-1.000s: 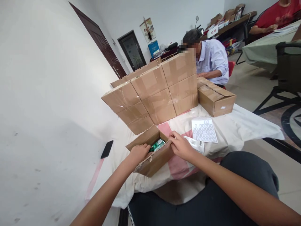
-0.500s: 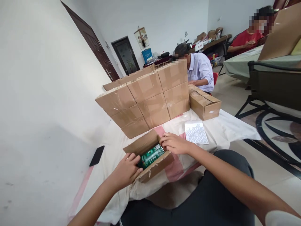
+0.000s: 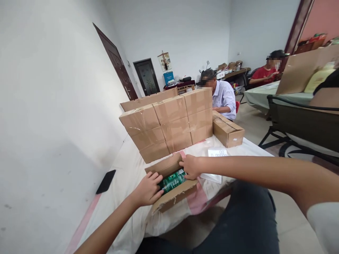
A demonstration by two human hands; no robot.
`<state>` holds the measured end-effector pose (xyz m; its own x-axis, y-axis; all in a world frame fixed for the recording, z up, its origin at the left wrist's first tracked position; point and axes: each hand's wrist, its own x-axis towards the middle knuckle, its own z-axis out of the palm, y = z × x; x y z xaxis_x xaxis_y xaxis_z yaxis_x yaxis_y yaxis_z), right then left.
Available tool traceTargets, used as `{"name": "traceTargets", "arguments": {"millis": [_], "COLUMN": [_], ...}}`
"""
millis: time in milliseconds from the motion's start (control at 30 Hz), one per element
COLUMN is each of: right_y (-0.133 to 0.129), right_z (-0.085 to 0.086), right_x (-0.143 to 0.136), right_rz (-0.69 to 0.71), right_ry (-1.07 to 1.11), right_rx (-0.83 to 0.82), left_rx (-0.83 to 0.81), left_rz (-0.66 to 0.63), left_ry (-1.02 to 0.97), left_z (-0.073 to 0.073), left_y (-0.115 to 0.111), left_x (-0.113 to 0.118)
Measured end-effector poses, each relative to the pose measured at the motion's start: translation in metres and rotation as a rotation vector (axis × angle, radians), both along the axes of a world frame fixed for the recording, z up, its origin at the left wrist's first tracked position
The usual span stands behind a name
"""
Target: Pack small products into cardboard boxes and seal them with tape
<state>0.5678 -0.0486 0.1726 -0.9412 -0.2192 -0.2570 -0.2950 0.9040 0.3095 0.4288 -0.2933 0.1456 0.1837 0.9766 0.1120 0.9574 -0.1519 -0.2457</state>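
An opened cardboard box (image 3: 176,195) lies on the cloth in front of me, its long flaps standing out on both sides. Inside it is a green printed package (image 3: 173,181) with a barcode label; its ends are hidden by my fingers. My left hand (image 3: 149,188) is closed over the box's left end, fingertips at the edge of the green package. At the right end, my right hand (image 3: 192,166) has its fingers curled over the box edge by the far flap. Under my right forearm is a white printed sheet (image 3: 213,178), partly covered.
Stacked taped cartons (image 3: 169,123) form a wall behind the box. A separate carton (image 3: 229,130) stands right of them. A black phone-like slab (image 3: 106,181) lies at the left by the wall. One person (image 3: 224,95) sits behind the cartons, another (image 3: 266,72) farther right.
My right hand has turned and its forearm has swung up, now covering part of the printed sheet. My left hand stays at the box's left end. The camera view has tilted upward.
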Motion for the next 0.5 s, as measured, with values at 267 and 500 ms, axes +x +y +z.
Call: {"name": "traceTargets", "arguments": {"millis": [267, 500], "right_y": [-0.036, -0.048], "right_z": [0.014, 0.024], "right_x": [0.022, 0.033], "right_rz": [0.026, 0.147], "right_ry": [-0.078, -0.149], "right_rx": [-0.015, 0.028], "left_rx": [0.204, 0.164], "left_rz": [-0.046, -0.081], "left_ry": [0.044, -0.201], "left_z": [-0.015, -0.011], "left_y": [-0.012, -0.03], "left_x": [-0.006, 0.0]}}
